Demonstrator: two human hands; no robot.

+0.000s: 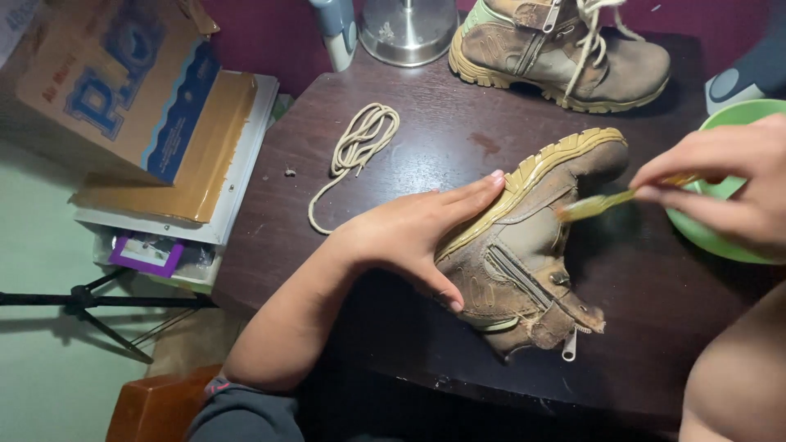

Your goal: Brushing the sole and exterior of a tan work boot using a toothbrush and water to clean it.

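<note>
A worn brown boot (524, 254) with a tan sole lies on its side on the dark table (426, 147), its lace removed and its side zipper showing. My left hand (417, 233) presses flat against the sole and heel, thumb on the upper, steadying it. My right hand (720, 192) pinches a small brush (594, 205) whose bristled end touches the boot's upper near the toe. The brush is blurred.
A second laced boot (565, 49) stands upright at the table's back. A loose cream lace (356, 151) lies coiled left of centre. A green bowl (696, 229) sits at the right edge. A metal base (408, 31), a cardboard box (106, 82) and stacked papers (205, 180) lie left.
</note>
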